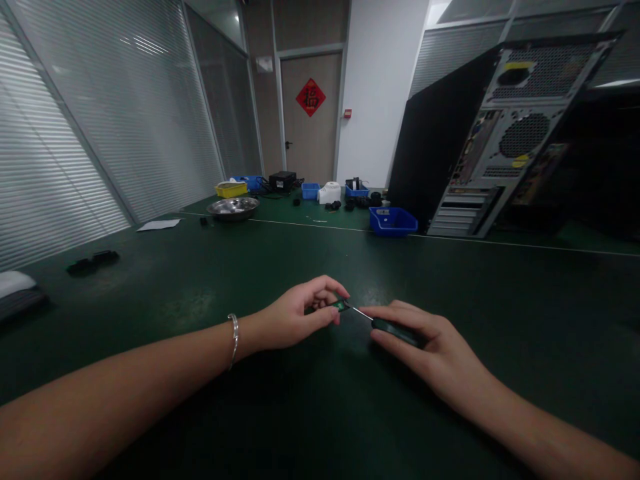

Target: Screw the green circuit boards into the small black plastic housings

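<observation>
Green matting covers the table point(150, 293), and near its front edge two hands meet. The left hand point(295, 317) pinches one small green part point(341, 305) between thumb and fingers. The right hand point(425, 343) is wrapped round one screwdriver point(395, 330), its tip touching the part. Far off sit one steel bowl point(233, 207), one yellow bin point(231, 190), four blue bins, the nearest point(393, 221) beside one tower case point(480, 133) at the right.

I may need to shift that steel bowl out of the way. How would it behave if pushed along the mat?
The steel bowl looks wide, shallow and thin-walled, so it is probably light and should slide rather than tip. Its shiny metal may feel slippery to grip. It sits flat on the green table, so rolling seems unlikely.
</observation>
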Available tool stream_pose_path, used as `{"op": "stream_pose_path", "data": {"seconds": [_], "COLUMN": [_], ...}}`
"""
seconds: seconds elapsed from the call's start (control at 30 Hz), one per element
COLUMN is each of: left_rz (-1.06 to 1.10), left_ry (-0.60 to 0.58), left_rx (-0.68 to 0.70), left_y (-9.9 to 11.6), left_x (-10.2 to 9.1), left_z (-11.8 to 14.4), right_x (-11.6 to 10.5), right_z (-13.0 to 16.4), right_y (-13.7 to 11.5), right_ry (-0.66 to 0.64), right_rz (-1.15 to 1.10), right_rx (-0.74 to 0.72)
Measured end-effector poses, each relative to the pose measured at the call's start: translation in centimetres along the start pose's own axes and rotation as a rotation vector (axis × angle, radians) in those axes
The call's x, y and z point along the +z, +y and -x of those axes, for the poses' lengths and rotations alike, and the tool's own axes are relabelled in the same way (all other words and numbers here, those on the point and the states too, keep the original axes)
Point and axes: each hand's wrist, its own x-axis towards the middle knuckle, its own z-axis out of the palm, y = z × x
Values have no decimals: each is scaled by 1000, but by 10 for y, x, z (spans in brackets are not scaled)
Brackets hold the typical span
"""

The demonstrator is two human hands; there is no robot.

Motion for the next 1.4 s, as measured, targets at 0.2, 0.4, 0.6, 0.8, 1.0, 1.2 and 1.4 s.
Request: {"op": "stream_pose_path", "data": {"seconds": [0.2,0.4,0.6,0.8,1.0,1.2,1.4], "left_rz": [-116,-241,-169,147,229,282,322], "left_ry": [-3,-19,-19,-22,-18,-28,-57], "left_rx": [23,68,62,-46,-109,-129,-128], "left_y": [1,3,1,0,6,7,7], "left_x": [2,0,1,5,4,4,2], "left_z": [2,1,1,0,0,-1,-1], "right_x": [0,-1,-1,0,-1,-1,-1], "right_z": [0,2,1,1,2,1,2], "right_y": [0,2,1,1,1,1,-1], "right_ry": [-21,-53,-65,-33,-43,-35,-33], "right_rz": [6,-12,-29,-27,-30,-52,-74], "right_rx": [-2,-6,0,-9,-18,-60,-47]}}
